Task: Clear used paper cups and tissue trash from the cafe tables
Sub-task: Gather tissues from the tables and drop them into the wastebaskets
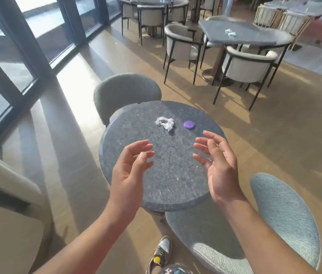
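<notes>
A crumpled white tissue (pixel 165 124) lies on the far half of a round grey stone table (pixel 128 123). Just right of it sits a small purple disc (pixel 189 124). My left hand (pixel 131 171) hovers over the near left part of the table, palm turned inward, fingers loosely bent, holding nothing. My right hand (pixel 216 165) hovers opposite it over the near right part, palm facing left, also holding nothing. Both hands are apart from the tissue. More crumpled tissue (pixel 230 33) lies on a square grey table (pixel 255 36) at the back right.
A grey chair (pixel 125 91) stands behind the round table and a light blue chair (pixel 283 216) at its near right. White armchairs (pixel 245 66) surround the square table. Glass doors with dark frames (pixel 17 56) run along the left. A beige seat (pixel 3 204) is at the near left.
</notes>
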